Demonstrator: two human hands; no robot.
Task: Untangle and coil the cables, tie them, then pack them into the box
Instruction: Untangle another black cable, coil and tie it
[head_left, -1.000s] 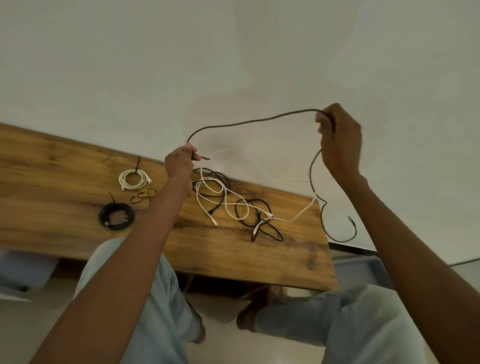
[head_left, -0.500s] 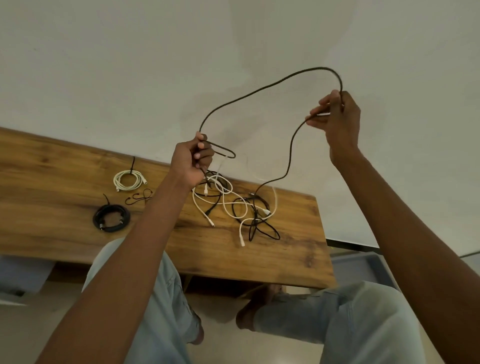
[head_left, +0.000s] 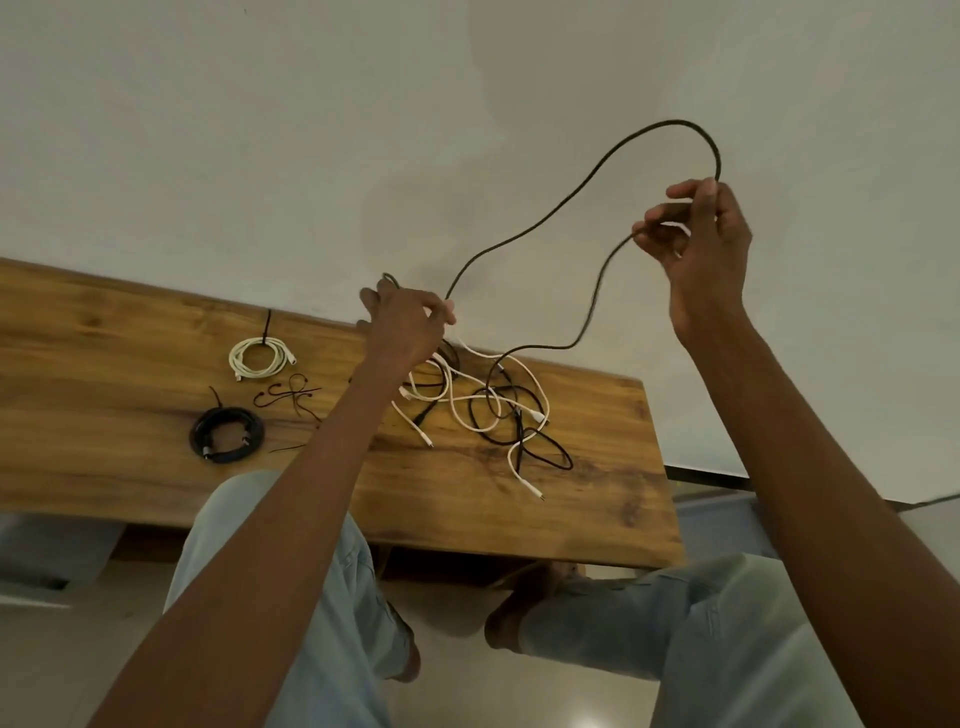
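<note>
The right hand, raised at the upper right of the frame, has its fingers curled and pinches the dark cable between thumb and fingertips. From there the cable arches up over the hand and runs down to the left hand at the centre of the frame, whose fingers are closed round it (its short end pokes out above the knuckles). A second strand drops from the right hand into the tangle of black and white cables lying on the wooden table. At centre left lie a coiled white cable, a coiled black cable and loose black ties between them.
</note>
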